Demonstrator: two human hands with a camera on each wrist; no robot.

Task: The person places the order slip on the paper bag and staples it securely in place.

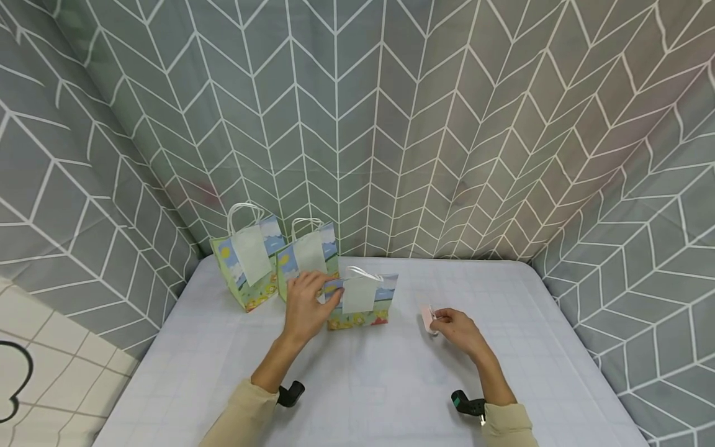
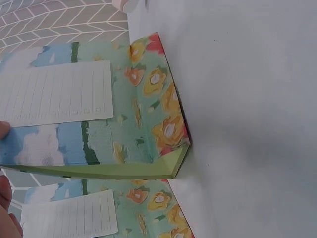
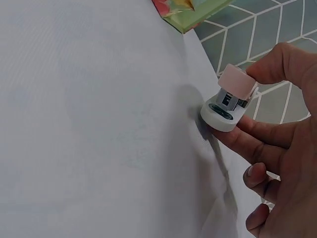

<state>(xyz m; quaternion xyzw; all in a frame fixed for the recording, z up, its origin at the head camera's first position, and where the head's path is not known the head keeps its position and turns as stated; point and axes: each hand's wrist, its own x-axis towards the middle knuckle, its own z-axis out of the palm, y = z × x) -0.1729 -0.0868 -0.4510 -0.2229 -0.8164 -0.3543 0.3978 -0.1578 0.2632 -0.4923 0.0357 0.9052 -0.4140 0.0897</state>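
Observation:
My left hand (image 1: 306, 304) pinches the upper left edge of the nearest paper gift bag (image 1: 387, 301). That bag stands upright, with white handles, a painted sky and flowers, and a white lined card (image 2: 59, 94) on its front. To the right of it, just above the table, my right hand (image 1: 458, 329) holds a small pink and white stapler (image 3: 235, 85) between thumb and fingers. In the right wrist view the stapler's front end faces left, and its metal inner part shows between the pink top and white base.
Two similar gift bags with white cards, a middle one (image 1: 309, 251) and a left one (image 1: 251, 254), stand behind and left of the nearest bag. A white cloth covers the table (image 1: 380, 385). Grey patterned curtains (image 1: 357, 124) hang at the back and sides.

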